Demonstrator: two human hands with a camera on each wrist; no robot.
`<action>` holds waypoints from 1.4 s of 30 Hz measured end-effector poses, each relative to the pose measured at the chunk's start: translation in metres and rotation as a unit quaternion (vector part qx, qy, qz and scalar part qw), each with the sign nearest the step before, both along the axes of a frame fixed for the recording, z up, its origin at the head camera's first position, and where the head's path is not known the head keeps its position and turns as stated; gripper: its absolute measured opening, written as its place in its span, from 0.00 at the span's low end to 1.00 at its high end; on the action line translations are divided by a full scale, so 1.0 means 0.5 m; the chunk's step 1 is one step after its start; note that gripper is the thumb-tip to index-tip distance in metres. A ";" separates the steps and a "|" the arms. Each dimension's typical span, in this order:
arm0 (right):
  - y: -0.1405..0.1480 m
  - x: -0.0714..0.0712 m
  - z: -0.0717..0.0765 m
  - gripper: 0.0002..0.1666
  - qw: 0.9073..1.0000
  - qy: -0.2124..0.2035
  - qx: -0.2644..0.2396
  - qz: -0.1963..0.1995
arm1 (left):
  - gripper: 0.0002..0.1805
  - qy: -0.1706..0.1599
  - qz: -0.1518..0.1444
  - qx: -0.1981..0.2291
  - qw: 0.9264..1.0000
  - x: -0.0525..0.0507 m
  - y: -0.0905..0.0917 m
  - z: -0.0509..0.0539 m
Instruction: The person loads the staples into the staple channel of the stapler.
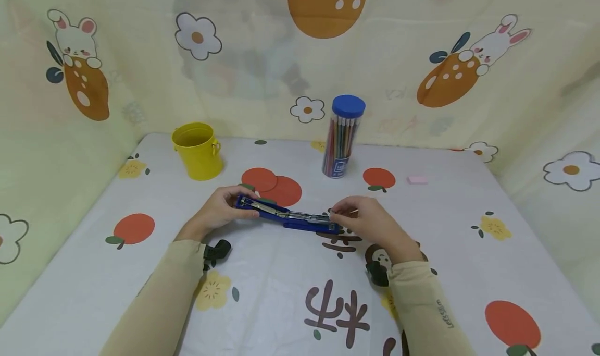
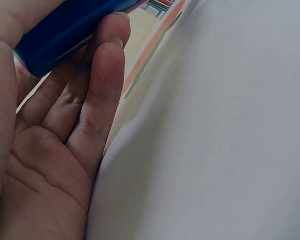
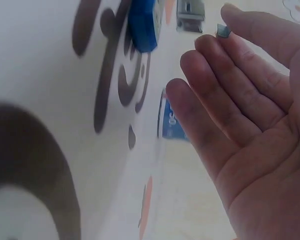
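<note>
A blue stapler lies opened out in the middle of the table, its metal insides facing up in the head view. Its left end is gripped by my left hand, thumb in front and fingers behind. The blue casing shows between thumb and fingers in the left wrist view. My right hand is at the stapler's right end, thumb and forefinger pinching a small metal strip of staples. The strip is close to the metal magazine end in the right wrist view; the other right fingers are loosely extended.
Behind my left hand stands a yellow bucket. A clear tube of pencils with a blue lid stands at the back, right of the middle. A pink eraser lies right of it. Patterned cloth hangs behind the table.
</note>
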State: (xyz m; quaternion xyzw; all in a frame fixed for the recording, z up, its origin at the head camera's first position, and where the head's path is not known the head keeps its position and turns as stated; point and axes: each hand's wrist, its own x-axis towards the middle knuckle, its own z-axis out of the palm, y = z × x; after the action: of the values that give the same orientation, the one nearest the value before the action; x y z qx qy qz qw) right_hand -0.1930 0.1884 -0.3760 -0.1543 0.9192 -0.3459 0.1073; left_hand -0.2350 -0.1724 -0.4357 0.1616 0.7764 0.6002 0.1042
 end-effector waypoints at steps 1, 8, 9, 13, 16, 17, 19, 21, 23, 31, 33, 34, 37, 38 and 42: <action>-0.005 0.000 -0.001 0.13 1.000 -0.005 0.001 0.002 | 0.23 0.001 0.000 -0.001 1.000 0.001 -0.001 0.000; -0.029 0.001 -0.007 0.12 1.000 -0.003 0.019 0.014 | 0.23 -0.004 0.003 0.003 1.000 0.001 -0.002 -0.001; -0.030 0.001 -0.008 0.11 1.000 0.000 0.021 0.015 | 0.23 -0.005 0.003 0.003 1.000 0.002 -0.002 -0.001; -0.035 0.001 -0.012 0.11 0.999 0.016 0.029 0.020 | 0.23 -0.008 0.004 0.004 1.000 0.002 -0.001 0.000; -0.038 0.002 -0.014 0.11 0.999 0.021 0.029 0.020 | 0.23 -0.007 0.004 0.003 1.000 0.002 -0.001 0.000; -0.038 0.002 -0.015 0.11 0.999 0.020 0.028 0.020 | 0.23 -0.007 0.003 0.004 1.000 0.002 -0.001 0.000; -0.040 0.002 -0.015 0.11 0.999 0.017 0.027 0.016 | 0.23 -0.006 0.002 0.005 1.000 0.002 -0.001 0.000; -0.041 0.002 -0.015 0.11 0.999 0.014 0.027 0.012 | 0.23 -0.006 0.003 0.006 1.000 0.001 -0.001 0.000; -0.043 0.002 -0.014 0.12 0.999 0.014 0.028 0.011 | 0.23 -0.007 0.004 0.007 1.000 0.001 -0.001 -0.001; -0.047 0.005 -0.011 0.10 0.999 0.030 0.035 0.005 | 0.22 -0.005 0.004 0.008 1.000 -0.001 -0.002 -0.005; -0.046 0.005 -0.013 0.11 0.999 0.037 0.036 0.009 | 0.22 -0.006 0.002 0.012 1.000 0.000 -0.002 -0.005; -0.046 0.005 -0.014 0.11 0.999 0.039 0.037 0.009 | 0.22 -0.007 0.003 0.013 1.000 0.001 -0.003 -0.005; -0.046 0.004 -0.017 0.12 0.998 0.044 0.034 0.014 | 0.22 -0.007 0.003 0.013 1.000 0.003 -0.004 -0.004; -0.046 0.005 -0.017 0.12 0.998 0.045 0.033 0.014 | 0.22 -0.006 0.002 0.012 1.000 0.003 -0.005 -0.004; -0.048 0.005 -0.018 0.08 0.998 0.050 0.033 0.024 | 0.22 -0.006 0.003 0.012 1.000 0.003 -0.006 -0.005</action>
State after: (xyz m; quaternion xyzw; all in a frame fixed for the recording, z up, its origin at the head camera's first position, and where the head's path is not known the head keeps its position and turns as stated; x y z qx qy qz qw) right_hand -0.1907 0.1643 -0.3850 -0.1897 0.9305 -0.3044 0.0749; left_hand -0.2333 -0.1754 -0.4381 0.1570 0.7689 0.6108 0.1052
